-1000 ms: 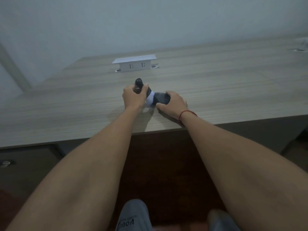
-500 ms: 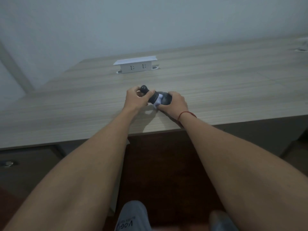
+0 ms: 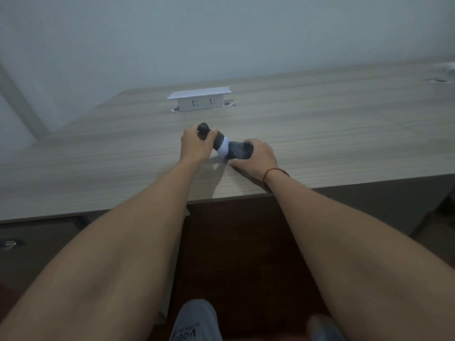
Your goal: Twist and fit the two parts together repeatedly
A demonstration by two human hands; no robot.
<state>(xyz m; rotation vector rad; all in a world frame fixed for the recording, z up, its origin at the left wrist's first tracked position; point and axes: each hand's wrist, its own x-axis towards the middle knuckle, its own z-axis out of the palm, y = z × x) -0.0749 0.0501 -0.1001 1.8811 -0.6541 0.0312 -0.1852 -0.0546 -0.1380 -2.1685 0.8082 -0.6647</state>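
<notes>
the dark grey and white rolled sock bundle point(image 3: 226, 146) lies low over the wood-grain desk point(image 3: 320, 124), between the two hands and held at both ends. the left hand point(image 3: 195, 143) has its grip curled round the far dark end, whose rounded tip pokes out above the fingers. the right hand point(image 3: 256, 155) has its grip wrapped over the near dark end, thumb resting on the desk. judging by the tight white band in the middle, the rolling looks largely done, with the ends not yet tucked or released. beyond the left grip stands a white pop-up socket box point(image 3: 200, 100).
</notes>
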